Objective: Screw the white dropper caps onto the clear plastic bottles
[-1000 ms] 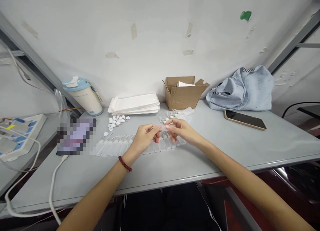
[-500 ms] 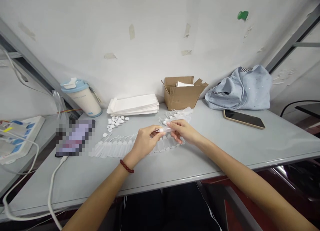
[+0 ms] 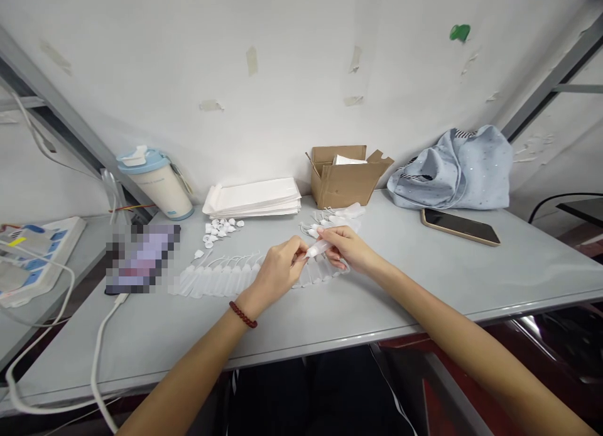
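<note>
My right hand (image 3: pixel 347 248) grips a small clear plastic bottle (image 3: pixel 319 248) by its body, tilted with its white capped end pointing left. My left hand (image 3: pixel 279 272) pinches that white cap end with thumb and fingertips. Both hands hover just above a long row of the same clear bottles (image 3: pixel 221 277) lying side by side on the grey table (image 3: pixel 424 279). A cluster of loose white caps (image 3: pixel 219 228) lies behind the row on the left. More loose bottles (image 3: pixel 335 217) sit in a small pile just beyond my right hand.
At the back stand a stack of white bags (image 3: pixel 254 198), an open cardboard box (image 3: pixel 346 175) and a blue-lidded cup (image 3: pixel 153 180). A phone (image 3: pixel 460 227) and a blue cloth bag (image 3: pixel 455 169) lie right. A blurred device (image 3: pixel 141 257) with a white cable (image 3: pixel 97 360) lies left.
The bottle has tilted from level to slanting, its capped end lower. My hands have dropped slightly toward the row, and my left fingers have closed tighter on the cap end.
</note>
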`<act>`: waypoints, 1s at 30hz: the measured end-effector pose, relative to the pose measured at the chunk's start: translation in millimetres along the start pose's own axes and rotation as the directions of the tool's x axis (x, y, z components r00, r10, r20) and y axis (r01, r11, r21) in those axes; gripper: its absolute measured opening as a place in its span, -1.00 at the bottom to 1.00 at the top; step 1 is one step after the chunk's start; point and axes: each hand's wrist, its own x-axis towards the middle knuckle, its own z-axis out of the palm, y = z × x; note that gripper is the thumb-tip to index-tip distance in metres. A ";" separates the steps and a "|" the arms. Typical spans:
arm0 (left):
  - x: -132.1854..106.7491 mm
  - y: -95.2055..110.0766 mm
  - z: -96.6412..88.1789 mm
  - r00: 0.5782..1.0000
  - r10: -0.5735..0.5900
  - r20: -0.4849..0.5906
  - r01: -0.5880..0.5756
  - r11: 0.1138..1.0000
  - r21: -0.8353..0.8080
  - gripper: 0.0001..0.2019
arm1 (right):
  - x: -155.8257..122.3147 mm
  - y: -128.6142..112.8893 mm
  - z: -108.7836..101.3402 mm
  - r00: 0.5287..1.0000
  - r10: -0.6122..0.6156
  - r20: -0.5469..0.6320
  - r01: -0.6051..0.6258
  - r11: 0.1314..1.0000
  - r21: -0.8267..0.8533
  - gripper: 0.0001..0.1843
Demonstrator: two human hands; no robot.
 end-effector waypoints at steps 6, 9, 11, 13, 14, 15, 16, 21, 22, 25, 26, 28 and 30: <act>2.3 4.8 -0.9 0.997 -0.055 0.055 0.058 0.997 -0.046 -0.88 | 1.0 -0.4 2.7 0.995 -0.058 -0.086 0.060 0.998 0.019 -0.56; 3.9 10.8 -3.8 0.971 -0.203 0.129 0.223 0.959 -0.176 -0.76 | 3.1 1.1 0.5 0.987 -0.121 -0.110 0.120 0.993 -0.014 -0.58; 4.7 12.5 -5.8 0.959 -0.250 0.133 0.275 0.934 -0.227 -0.72 | 3.7 2.3 -0.5 0.981 -0.163 -0.105 0.155 0.985 -0.077 -0.59; 5.8 12.6 -7.9 0.958 -0.264 0.111 0.284 0.923 -0.259 -0.70 | 3.1 3.4 -0.3 0.971 -0.216 -0.107 0.195 0.965 -0.176 -0.64; 6.6 12.4 -8.9 0.958 -0.268 0.104 0.287 0.915 -0.282 -0.70 | 2.5 3.9 0.2 0.963 -0.248 -0.108 0.218 0.948 -0.229 -0.66; 7.4 12.1 -10.0 0.956 -0.274 0.107 0.294 0.905 -0.308 -0.68 | 1.7 4.3 0.7 0.953 -0.284 -0.106 0.245 0.928 -0.280 -0.67; 8.1 11.9 -10.9 0.953 -0.280 0.116 0.303 0.893 -0.333 -0.67 | 0.9 4.7 1.2 0.942 -0.320 -0.104 0.272 0.906 -0.326 -0.68; 7.2 12.2 -10.5 0.954 -0.269 0.129 0.298 0.891 -0.343 -0.64 | -2.1 4.7 1.3 0.931 -0.350 -0.104 0.275 0.860 -0.431 -0.69; 5.8 11.7 -9.1 0.965 -0.243 0.097 0.261 0.919 -0.296 -0.66 | -2.2 4.4 0.9 0.941 -0.322 -0.105 0.251 0.871 -0.423 -0.67; 1.3 7.5 -3.3 0.999 -0.035 -0.038 0.035 0.999 -0.023 -0.76 | -1.4 3.7 -0.1 0.965 -0.245 -0.096 0.199 0.919 -0.341 -0.64; 0.1 5.4 -1.6 0.996 0.056 -0.068 -0.051 0.996 0.075 -0.79 | -0.9 3.8 -0.2 0.970 -0.226 -0.092 0.191 0.936 -0.295 -0.63; -1.2 2.0 0.6 0.980 0.178 -0.092 -0.157 0.968 0.198 -0.81 | 0.3 4.4 -0.1 0.978 -0.192 -0.081 0.174 0.965 -0.195 -0.60; -1.1 0.7 0.4 0.979 0.186 -0.088 -0.163 0.962 0.218 -0.83 | 1.2 5.2 -0.2 0.982 -0.176 -0.070 0.166 0.977 -0.131 -0.59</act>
